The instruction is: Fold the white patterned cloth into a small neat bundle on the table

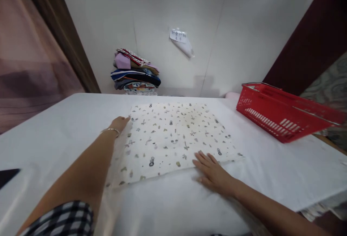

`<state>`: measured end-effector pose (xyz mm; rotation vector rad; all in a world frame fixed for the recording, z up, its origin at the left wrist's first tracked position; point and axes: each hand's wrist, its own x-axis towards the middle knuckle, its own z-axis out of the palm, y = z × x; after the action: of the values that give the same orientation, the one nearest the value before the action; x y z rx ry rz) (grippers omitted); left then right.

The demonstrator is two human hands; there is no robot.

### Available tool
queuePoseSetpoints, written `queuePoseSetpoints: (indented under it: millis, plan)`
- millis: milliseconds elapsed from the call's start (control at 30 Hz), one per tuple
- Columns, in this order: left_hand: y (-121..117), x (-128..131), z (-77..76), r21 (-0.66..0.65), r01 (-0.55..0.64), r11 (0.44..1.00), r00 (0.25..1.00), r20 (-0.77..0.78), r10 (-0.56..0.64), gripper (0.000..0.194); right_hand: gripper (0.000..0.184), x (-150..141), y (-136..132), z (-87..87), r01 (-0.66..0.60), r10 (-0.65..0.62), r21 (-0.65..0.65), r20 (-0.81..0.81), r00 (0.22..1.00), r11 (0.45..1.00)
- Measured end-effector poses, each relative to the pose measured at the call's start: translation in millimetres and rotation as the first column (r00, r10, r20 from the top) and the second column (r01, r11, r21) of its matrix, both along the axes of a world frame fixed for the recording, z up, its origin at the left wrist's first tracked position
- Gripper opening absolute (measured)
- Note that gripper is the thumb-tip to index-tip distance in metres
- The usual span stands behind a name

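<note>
Spread and pressed down lightly, the right hand (213, 174) has its fingers over the near edge of the cloth (173, 138), towards that edge's right end, probably because an open hand steadies thin fabric without bunching it. The left hand (119, 123) reaches to the cloth's left edge, towards its far corner, with the fingertips at the border; whether they pinch it or merely touch it, I cannot tell. With one hand at the side and the other at the front, the two seem placed so that light tension can run across the cloth between them.

The cloth lies open, printed with small motifs, on the white table (67, 120), whose flat top supports it all over. A sheer strip shows along its left side; whether it belongs to the cloth is unclear. Right of the cloth and apart from it stands the red basket (279, 113), which leaves both hands room. Beyond the cloth's far left corner is the fabric stack (135, 71), and a dark item (8, 177) lies well to its left.
</note>
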<state>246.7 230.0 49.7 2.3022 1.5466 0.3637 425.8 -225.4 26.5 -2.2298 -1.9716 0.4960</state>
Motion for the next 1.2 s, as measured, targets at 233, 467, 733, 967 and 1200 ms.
queuePoseSetpoints:
  millis: [233,467,733,967,1200]
  plan:
    - [-114.4,-18.6,-19.7,0.208,0.388,0.898,0.92,-0.143,-0.365,0.061,0.067,9.8,-17.3,-4.0,0.154,-0.17,0.109,0.154,0.973,0.982]
    - [-166.3,-47.0,-45.3,0.178,0.501,0.847,0.86,-0.21,-0.465,0.063,0.064,22.4,-29.6,-6.2,0.184,-0.192,0.1,0.069,0.979,0.978]
    - [-154.4,-44.7,-46.6,0.286,0.493,0.822,0.867,-0.085,-0.491,0.058,0.059,41.6,-71.1,-7.9,0.308,-0.325,0.149,0.108,0.94,0.94]
    - [-168.4,-57.3,-15.1,0.279,0.337,0.899,0.908,0.158,-0.389,0.053,0.047,89.4,-123.1,-13.8,0.636,-0.656,0.23,0.015,0.754,0.736]
    - [-175.8,-94.5,-24.0,0.348,0.387,0.854,0.916,-0.033,-0.401,0.05,0.033,136.0,-121.9,6.3,0.893,-0.845,0.178,-0.29,0.45,0.414]
